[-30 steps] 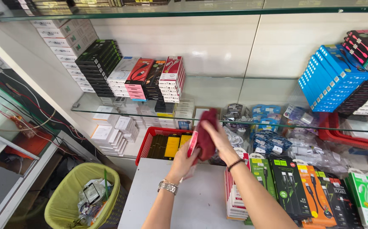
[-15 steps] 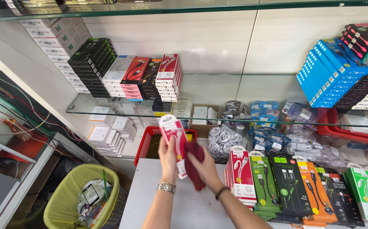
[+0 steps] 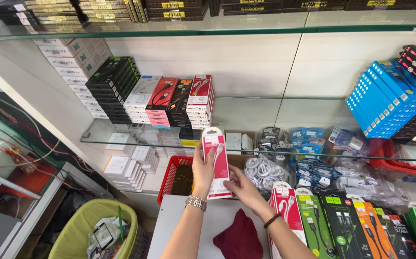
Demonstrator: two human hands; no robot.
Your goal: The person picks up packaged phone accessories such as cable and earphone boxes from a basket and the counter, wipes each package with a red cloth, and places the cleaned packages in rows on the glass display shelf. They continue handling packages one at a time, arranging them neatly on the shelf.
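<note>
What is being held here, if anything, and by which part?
A flat red and white cable package, held upright. The left hand grips its left edge near the middle; the right hand holds its lower right corner.

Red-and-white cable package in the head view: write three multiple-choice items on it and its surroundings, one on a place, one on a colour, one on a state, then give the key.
1. Where does the dark red cloth lie?
A. On the white table, below the hands
B. In the bin
C. On the top glass shelf

2. What colour is the bin at lower left?
A. Blue
B. Yellow-green
C. Black

3. How is the red-and-white cable package held?
A. Flat on the table
B. Upright in both hands
C. Hanging from a hook

Key: 1 A, the cloth rests on the tabletop. 2 B, its rim is yellow-green. 3 B, the left hand grips its side and the right hand its lower edge.
</note>
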